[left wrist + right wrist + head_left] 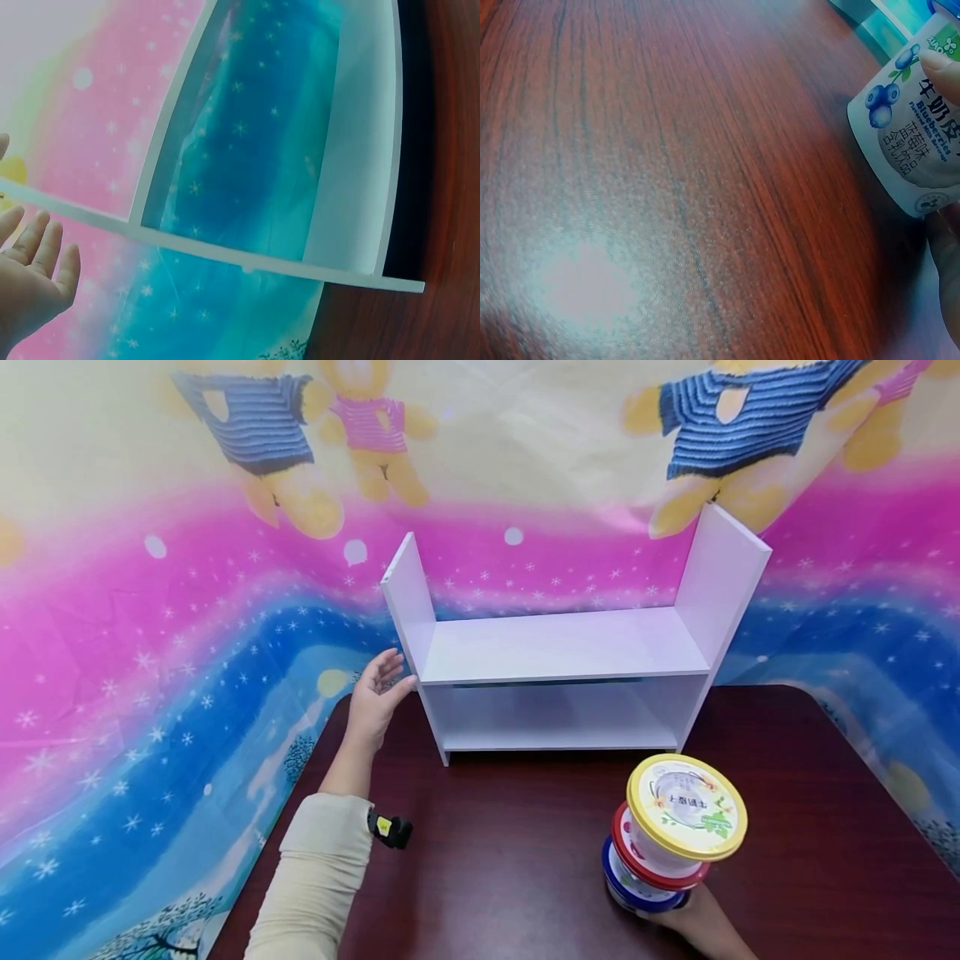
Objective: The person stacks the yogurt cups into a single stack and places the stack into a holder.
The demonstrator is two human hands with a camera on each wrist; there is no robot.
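Observation:
In the head view my right hand (pixel 703 917) grips the lowest of three stacked tubs at the lower right. This lowest tub (pixel 907 124) has a blue lid and a blueberry label; in the right wrist view my thumb lies on its side. On it sits a red-lidded tub (pixel 651 860), and on top a yellow-lidded tub (pixel 686 806). My left hand (pixel 375 697) is raised beside the left side panel of a white shelf (pixel 562 647), holding nothing, its fingers loosely bent. Whether it touches the panel I cannot tell.
The white two-tier shelf stands at the back of a dark red-brown wooden table (pixel 487 852), its two side panels rising above the upper board. Behind and around the table hangs a colourful cloth (pixel 180 610) with bears and snowflakes. A black band (pixel 390 828) sits on my left wrist.

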